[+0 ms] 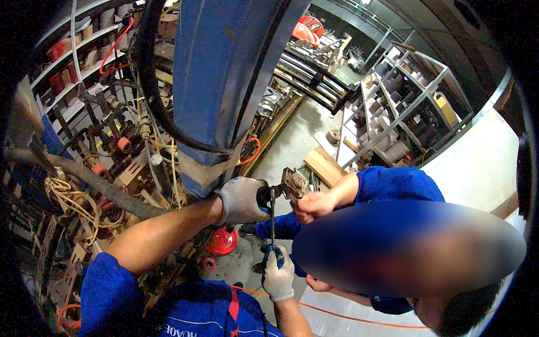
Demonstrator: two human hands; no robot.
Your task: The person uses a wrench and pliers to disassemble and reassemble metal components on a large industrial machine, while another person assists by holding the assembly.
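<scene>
Nearest the body, the right grip (279,275) is clenched round a slim-shafted tool (273,227); beyond, the left grip (245,201) grasps a grimy metal part (293,182) by the tool's far end. Off-line force could skid it into the co-worker's bare hand (315,205).

Left hand (244,201): off-white glove. Right hand (279,275): off-white glove, blue patches at fingers. Rod (273,222) dark grey; block (294,183) mottled brown and grey. Near shirt (196,309): blue, thin white line, pale lettering, red strip (234,306). Co-worker's sleeve (387,182), right: plain blue. Far pillar (219,67): scuffed blue. Left, wires (70,196) tan. Near right, cord (359,318) orange. Domed object (222,241): glossy red.
</scene>
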